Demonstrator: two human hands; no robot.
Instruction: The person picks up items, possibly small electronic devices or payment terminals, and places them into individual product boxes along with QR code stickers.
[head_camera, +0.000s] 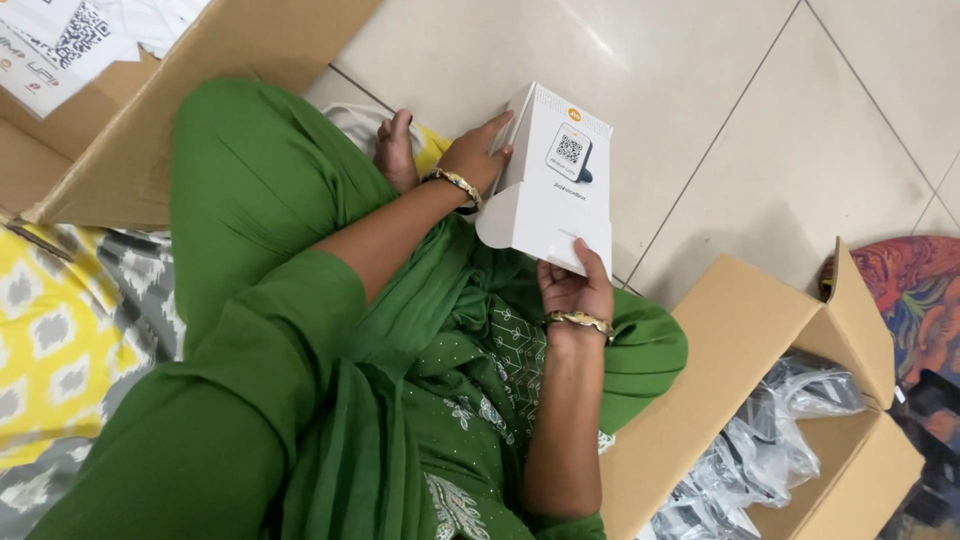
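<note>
I hold a small white carton (553, 180) over my lap, with a picture of a dark device on its upper face and one end flap open. My left hand (477, 153) grips the carton's far side, fingers curled over its top edge. My right hand (575, 287) holds the near bottom edge from below, thumb pressed on the white face. Both wrists wear gold bangles. I sit on the floor in green clothing (300, 380), one bare foot (395, 150) showing behind the left hand.
An open brown cardboard box (740, 330) at lower right holds several clear plastic bags (760, 460). Another large cardboard box (120, 150) lies at upper left with white printed sheets on it. Yellow-and-grey patterned cloth (60, 340) lies at left; beige floor tiles (720, 120) stretch ahead.
</note>
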